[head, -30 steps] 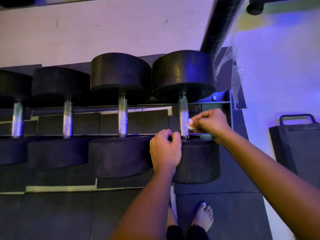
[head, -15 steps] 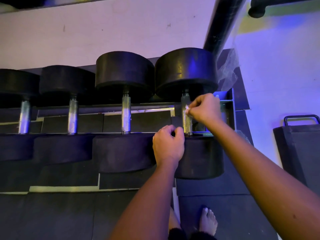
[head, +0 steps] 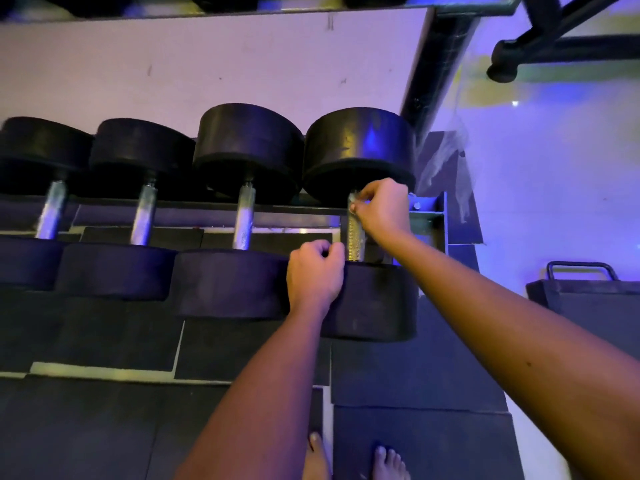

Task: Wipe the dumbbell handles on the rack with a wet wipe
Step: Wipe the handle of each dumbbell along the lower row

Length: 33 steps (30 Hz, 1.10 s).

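Right grip [head: 379, 209] pinches the wipe [head: 353, 202] at the far end of the rightmost handle [head: 355, 237] on the rack [head: 427, 216]. Left grip [head: 313, 275] is curled on the near weight [head: 374, 299], can't tell if it's holding anything. I'd wrap the wipe round and drag it along the whole handle.

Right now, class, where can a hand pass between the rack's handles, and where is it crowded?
Free: gaps between the three left handles, bordered by rubber heads. Crowded: the rightmost handle, where the right hand pinches the wet wipe, left hand beside it.
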Each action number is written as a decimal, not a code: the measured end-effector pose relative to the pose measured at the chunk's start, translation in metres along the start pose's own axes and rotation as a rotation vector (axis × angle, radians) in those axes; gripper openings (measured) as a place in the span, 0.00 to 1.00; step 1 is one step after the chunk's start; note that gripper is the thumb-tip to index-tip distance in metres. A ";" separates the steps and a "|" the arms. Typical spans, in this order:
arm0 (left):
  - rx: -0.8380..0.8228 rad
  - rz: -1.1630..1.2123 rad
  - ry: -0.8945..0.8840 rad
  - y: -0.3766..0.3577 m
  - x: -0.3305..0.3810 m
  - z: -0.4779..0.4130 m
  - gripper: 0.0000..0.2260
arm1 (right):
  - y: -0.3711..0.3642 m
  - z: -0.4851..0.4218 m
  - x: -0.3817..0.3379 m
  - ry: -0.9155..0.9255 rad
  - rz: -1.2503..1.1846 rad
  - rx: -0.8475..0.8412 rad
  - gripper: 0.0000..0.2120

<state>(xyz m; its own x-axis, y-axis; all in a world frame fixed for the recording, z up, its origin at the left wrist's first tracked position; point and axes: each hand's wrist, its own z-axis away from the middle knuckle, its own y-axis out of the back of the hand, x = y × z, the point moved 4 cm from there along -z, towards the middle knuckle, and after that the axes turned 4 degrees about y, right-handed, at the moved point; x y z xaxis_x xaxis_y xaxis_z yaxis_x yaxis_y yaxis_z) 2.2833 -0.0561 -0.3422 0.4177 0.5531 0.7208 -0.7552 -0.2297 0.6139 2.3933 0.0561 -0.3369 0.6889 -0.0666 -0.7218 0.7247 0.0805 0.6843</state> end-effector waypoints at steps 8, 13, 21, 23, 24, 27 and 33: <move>0.005 0.009 -0.003 0.001 -0.001 0.000 0.15 | -0.011 0.006 0.014 -0.039 0.150 -0.118 0.02; 0.008 0.006 0.001 0.001 -0.001 0.000 0.15 | -0.015 0.025 0.021 -0.059 0.235 -0.273 0.05; -0.010 0.035 0.005 0.001 -0.003 0.001 0.16 | -0.006 -0.009 -0.008 0.045 0.179 -0.063 0.02; -0.012 0.025 0.005 0.001 -0.002 0.001 0.16 | -0.009 -0.010 -0.009 0.030 0.206 -0.066 0.02; -0.014 0.021 0.005 0.002 -0.002 0.002 0.16 | -0.010 -0.009 -0.008 0.022 0.221 -0.079 0.03; -0.012 0.018 -0.001 0.000 -0.003 0.001 0.15 | -0.013 0.003 -0.001 -0.004 0.253 -0.148 0.04; 0.007 0.020 -0.020 -0.001 -0.006 -0.001 0.15 | -0.014 0.021 0.004 -0.001 0.340 -0.338 0.04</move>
<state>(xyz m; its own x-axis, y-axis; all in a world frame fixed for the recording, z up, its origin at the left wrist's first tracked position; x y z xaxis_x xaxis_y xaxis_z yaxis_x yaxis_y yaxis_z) 2.2809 -0.0579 -0.3472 0.4125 0.5320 0.7394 -0.7599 -0.2466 0.6014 2.3862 0.0340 -0.3475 0.8862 0.0183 -0.4630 0.4141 0.4172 0.8090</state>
